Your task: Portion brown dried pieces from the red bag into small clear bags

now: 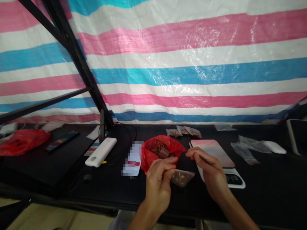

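My left hand (159, 182) is closed in a pinch on a small clear zip bag (182, 178) with some brass-coloured pieces in it. My right hand (211, 172) is raised over a white digital scale (237, 182) with a pinkish plate (218, 153). Its thumb and fingertips are pressed together; whatever they might hold is too small to make out. Just beyond my left hand, an open red plastic bag (150, 153) holds many small brass-coloured pieces, with a little clear bag (163, 152) lying on top of them.
Several filled clear bags (188, 131) lie at the back. Flat clear bags (249, 147) sit right of the scale, beside a white rounded object (275, 147). On the left are a white power bank (101, 152), a phone (62, 141) and another red bag (26, 142). A metal post (86, 73) rises behind.
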Motion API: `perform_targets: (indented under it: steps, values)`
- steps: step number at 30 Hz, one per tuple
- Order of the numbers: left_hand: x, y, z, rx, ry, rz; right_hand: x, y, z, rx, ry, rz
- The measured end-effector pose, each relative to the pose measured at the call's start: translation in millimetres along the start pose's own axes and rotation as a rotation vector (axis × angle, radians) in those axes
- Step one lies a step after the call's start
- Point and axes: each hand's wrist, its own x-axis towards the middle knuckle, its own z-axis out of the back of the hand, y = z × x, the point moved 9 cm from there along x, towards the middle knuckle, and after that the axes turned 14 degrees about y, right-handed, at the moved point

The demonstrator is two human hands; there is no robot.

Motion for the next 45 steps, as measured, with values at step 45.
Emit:
perform_targets:
  steps: [45]
  values:
    - [-2, -27, -10.0, 0.752, -0.206, -0.150, 100, -41, 234, -1.516, 0.053, -0.647]
